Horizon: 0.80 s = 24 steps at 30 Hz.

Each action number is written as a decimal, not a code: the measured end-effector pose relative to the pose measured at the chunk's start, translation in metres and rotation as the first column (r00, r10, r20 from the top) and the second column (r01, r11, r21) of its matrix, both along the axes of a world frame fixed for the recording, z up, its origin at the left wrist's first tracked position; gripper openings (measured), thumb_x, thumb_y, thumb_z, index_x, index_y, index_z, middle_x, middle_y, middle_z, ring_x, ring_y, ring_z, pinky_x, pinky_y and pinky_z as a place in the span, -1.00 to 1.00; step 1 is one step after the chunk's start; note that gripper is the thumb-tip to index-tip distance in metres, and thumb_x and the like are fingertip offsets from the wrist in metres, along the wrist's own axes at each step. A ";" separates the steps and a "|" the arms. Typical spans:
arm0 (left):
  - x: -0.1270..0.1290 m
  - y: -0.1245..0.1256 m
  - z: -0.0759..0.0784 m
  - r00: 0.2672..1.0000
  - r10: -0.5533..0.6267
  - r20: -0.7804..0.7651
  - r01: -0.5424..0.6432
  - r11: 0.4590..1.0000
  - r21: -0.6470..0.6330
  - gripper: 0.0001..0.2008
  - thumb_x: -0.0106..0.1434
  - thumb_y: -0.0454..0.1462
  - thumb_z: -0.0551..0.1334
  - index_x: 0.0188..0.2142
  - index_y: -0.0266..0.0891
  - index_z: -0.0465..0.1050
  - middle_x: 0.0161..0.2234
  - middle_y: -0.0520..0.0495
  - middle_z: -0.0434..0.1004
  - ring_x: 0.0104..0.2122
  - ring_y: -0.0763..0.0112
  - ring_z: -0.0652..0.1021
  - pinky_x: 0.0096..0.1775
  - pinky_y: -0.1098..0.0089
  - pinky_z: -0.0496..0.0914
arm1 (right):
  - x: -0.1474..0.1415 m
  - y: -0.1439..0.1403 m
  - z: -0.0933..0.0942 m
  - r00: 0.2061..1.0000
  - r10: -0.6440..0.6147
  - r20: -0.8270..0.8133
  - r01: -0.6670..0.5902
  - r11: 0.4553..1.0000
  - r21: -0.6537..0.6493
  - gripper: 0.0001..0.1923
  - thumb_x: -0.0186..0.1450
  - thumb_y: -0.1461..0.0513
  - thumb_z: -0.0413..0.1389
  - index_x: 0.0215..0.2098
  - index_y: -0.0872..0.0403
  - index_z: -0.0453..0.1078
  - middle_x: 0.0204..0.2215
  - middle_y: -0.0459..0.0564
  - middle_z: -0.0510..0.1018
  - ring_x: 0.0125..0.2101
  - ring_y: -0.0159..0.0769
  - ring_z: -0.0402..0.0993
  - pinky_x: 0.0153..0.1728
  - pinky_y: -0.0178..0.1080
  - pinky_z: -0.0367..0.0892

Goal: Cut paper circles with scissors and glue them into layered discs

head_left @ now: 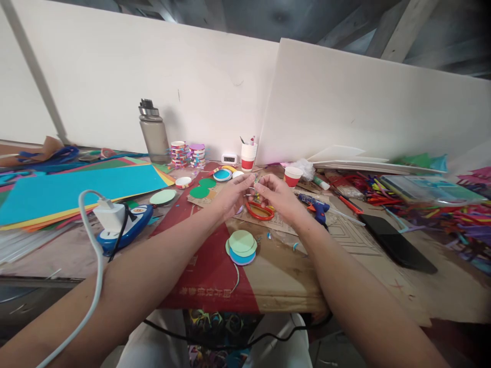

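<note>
My left hand [235,194] and my right hand [276,194] meet over the middle of the table, fingertips pinched close together. Between them is something small that I cannot make out. Just below the fingers lie scissors [259,216] with orange handles, partly hidden by my hands. Nearer to me, light green and blue paper discs [241,243] are piled on the cardboard, with a white string [237,276] beside them. Left of my left hand are dark green paper discs [200,191] and a round piece with a blue centre [222,175].
A power strip [126,230] with a white charger stands at left, its cable crossing my left forearm. A bottle [152,133], paper cups [293,176] and a small clock [229,159] stand behind. At right are a blue glue gun [319,208] and a phone [395,243].
</note>
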<state>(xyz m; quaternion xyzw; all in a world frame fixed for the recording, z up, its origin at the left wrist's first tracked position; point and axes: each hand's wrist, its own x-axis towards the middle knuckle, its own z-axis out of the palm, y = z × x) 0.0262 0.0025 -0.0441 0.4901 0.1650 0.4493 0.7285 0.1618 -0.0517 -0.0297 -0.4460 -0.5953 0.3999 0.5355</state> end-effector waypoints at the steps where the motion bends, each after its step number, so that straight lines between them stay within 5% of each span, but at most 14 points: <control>1: 0.000 0.000 0.001 1.000 0.002 -0.011 -0.002 1.000 0.007 -0.65 0.01 -0.13 0.45 -0.32 -0.29 0.45 -0.43 0.01 0.43 -0.48 0.53 0.41 -0.47 0.48 0.26 | 0.000 0.000 0.000 1.000 0.000 -0.015 0.000 1.000 -0.002 -0.60 0.11 -0.05 0.24 -0.39 0.04 0.25 -0.51 -0.20 0.40 -0.54 -0.48 0.31 -0.57 -0.38 0.25; 7: -0.002 0.000 0.000 0.995 0.021 -0.101 -0.011 0.995 0.098 -0.61 0.00 -0.07 0.45 -0.30 -0.30 0.48 -0.41 -0.02 0.46 -0.45 0.50 0.45 -0.41 0.43 0.31 | 0.000 -0.002 0.001 0.995 0.009 -0.095 -0.014 0.999 -0.049 -0.54 0.04 -0.09 0.28 -0.42 0.05 0.24 -0.58 -0.22 0.34 -0.55 -0.48 0.31 -0.56 -0.38 0.28; 13: -0.002 0.005 -0.002 0.978 0.175 -0.116 -0.154 0.973 0.172 -0.58 -0.07 -0.11 0.48 -0.27 -0.28 0.50 -0.33 -0.02 0.47 -0.37 0.48 0.47 -0.36 0.42 0.32 | 0.000 -0.001 0.002 0.997 -0.023 -0.080 0.017 0.997 -0.075 -0.67 0.09 0.03 0.27 -0.40 0.06 0.29 -0.58 -0.19 0.38 -0.54 -0.44 0.34 -0.56 -0.36 0.31; 24: -0.001 0.000 0.001 0.981 0.163 -0.105 -0.151 0.982 0.114 -0.53 -0.12 -0.10 0.50 -0.30 -0.27 0.42 -0.38 0.02 0.46 -0.41 0.49 0.47 -0.40 0.44 0.34 | 0.001 0.001 0.000 0.996 -0.049 -0.074 0.043 0.996 -0.079 -0.71 0.07 0.08 0.26 -0.41 0.07 0.30 -0.59 -0.19 0.39 -0.56 -0.45 0.35 -0.58 -0.37 0.34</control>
